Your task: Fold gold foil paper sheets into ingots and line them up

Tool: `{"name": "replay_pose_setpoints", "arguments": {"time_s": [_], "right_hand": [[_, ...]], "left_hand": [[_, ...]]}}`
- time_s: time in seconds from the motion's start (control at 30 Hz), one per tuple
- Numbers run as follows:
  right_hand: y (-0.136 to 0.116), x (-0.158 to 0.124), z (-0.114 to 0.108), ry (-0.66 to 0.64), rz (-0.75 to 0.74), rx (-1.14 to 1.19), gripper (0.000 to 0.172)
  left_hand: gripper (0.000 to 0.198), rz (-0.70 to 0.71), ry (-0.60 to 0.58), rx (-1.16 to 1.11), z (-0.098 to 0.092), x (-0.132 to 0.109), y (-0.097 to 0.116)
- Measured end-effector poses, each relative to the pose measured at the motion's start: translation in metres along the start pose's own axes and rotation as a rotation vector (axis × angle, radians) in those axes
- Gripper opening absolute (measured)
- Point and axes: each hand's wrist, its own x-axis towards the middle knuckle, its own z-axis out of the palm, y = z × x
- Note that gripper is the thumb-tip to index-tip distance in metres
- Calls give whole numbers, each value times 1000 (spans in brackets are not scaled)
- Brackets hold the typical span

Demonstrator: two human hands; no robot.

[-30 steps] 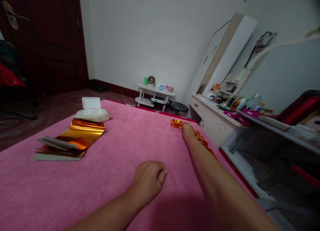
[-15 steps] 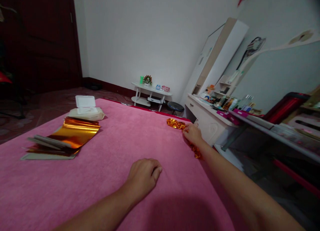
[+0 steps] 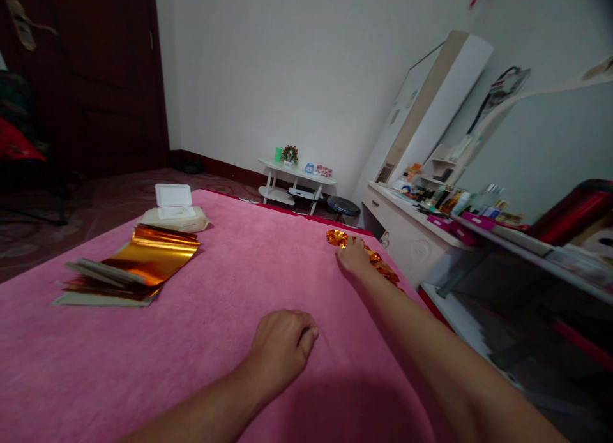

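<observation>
On the pink cloth [image 3: 239, 270] my left hand [image 3: 285, 341] rests near the middle with its fingers curled together, and nothing shows in it. Farther off to the right, my right hand [image 3: 353, 255] touches a row of crumpled gold foil pieces [image 3: 383, 267] along the cloth's right edge; its fingertips are partly hidden among them. A stack of gold foil sheets [image 3: 158, 251] with greyish paper lies at the left. Just behind the stack is a pack of wipes [image 3: 184, 221] with its white lid raised.
A dressing table [image 3: 407, 219] crowded with bottles stands at the right, beside a glass-topped desk [image 3: 527, 248]. A small white stand [image 3: 297, 170] and a round stool [image 3: 343, 205] are beyond the cloth's far edge.
My right hand has shifted left along the gold foil pieces, uncovering more of them on its right. The whole view has swung slightly left. My left hand stays resting on the cloth.
</observation>
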Motion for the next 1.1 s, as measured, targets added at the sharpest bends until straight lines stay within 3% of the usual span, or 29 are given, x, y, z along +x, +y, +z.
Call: {"name": "replay_pose_setpoints", "arguments": {"time_s": [0.13,0.23,0.53,0.93,1.1], "right_hand": [[-36,-21,16,7,4,87,70],[-46,-24,25,-19,-30,138,69],[-33,-2,36,-102,55,213,86],[-19,2,40,-112,96,166,82],[-27,-15,36,-149,81,167,78]], "left_hand": [[25,6,7,-21,0,-1,0],[24,2,15,-25,0,-1,0],[23,21,30,-28,3,0,-2],[23,14,16,8,1,1,-2],[23,17,20,22,-1,0,-2]]}}
